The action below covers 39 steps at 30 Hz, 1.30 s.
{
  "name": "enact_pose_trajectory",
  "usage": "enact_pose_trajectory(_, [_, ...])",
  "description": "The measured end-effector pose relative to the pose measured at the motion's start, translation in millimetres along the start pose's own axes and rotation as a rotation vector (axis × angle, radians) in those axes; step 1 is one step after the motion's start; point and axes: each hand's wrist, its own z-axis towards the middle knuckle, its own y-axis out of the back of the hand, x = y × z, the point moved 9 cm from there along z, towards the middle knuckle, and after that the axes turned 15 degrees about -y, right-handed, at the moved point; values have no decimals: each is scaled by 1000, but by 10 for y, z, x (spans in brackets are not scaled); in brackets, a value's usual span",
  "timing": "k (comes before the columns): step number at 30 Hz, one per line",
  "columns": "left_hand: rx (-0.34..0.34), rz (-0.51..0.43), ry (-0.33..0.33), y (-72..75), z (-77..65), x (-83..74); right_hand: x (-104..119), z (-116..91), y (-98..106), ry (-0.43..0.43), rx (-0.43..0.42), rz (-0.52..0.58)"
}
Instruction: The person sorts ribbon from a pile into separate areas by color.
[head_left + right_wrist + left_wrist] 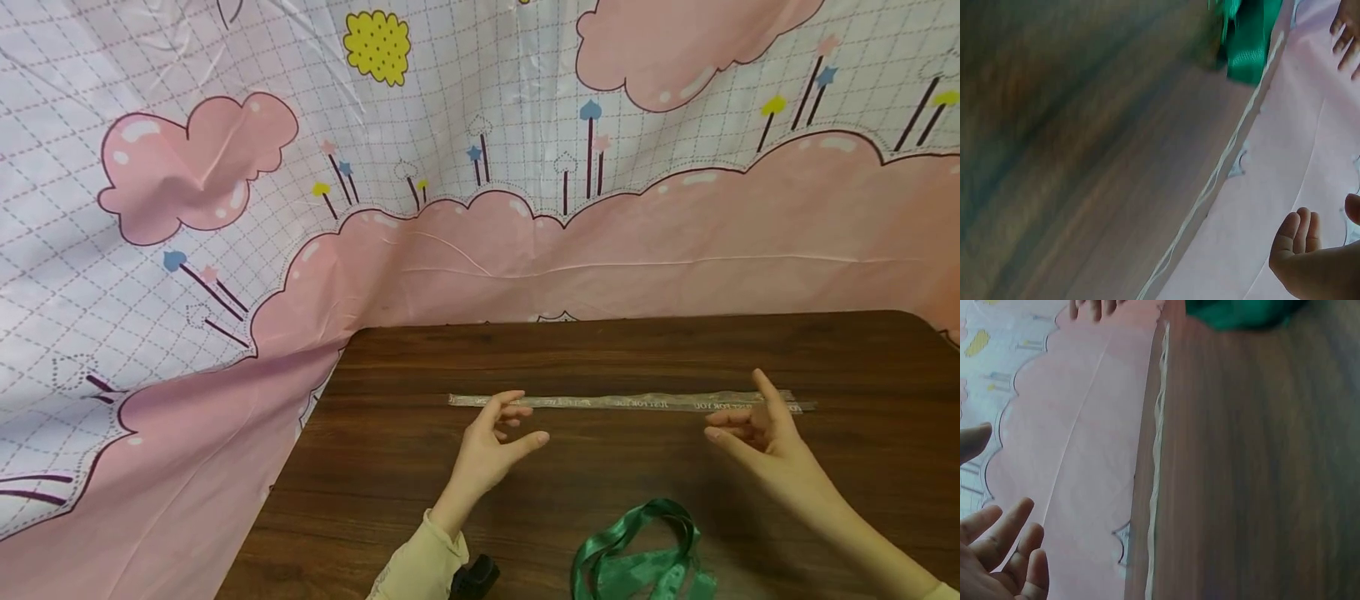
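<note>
A long, narrow sheer ribbon (600,402) with pale lettering lies stretched out from left to right across the brown table. My left hand (491,442) hovers by its left part, fingers relaxed and thumb apart, holding nothing. Over the ribbon's right end is my right hand (768,437), index finger extended and the others loosely bent, also holding nothing. In the left wrist view the ribbon (1157,444) runs as a thin pale line along the wood. Nearer the front of the table, a loosely looped green satin ribbon (637,554) is partly cut off by the lower frame edge.
A small black object (474,577) shows beside the left sleeve. Behind the wooden table (360,467) hangs a pink and white cloth (525,267) printed with clouds, which also runs down the left side.
</note>
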Motion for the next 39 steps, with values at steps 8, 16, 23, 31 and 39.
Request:
enact_pose_trajectory(8, [81, -54, -33, -266, -212, -119, 52, -203, -275, 8, 55, 6])
enact_pose_trajectory(16, [177, -102, -30, -524, -422, -154, -76, -321, -500, -64, 102, -13])
enact_pose_trajectory(23, [225, -98, -23, -708, -577, -102, -262, -377, -668, -125, 177, -96])
enact_pose_trajectory(31, [280, -168, 55, -845, -691, -49, -424, -433, -856, -217, 360, -11])
enact_pose_trajectory(39, [313, -142, 83, -948, -690, -32, -357, -488, -991, -96, 497, 30])
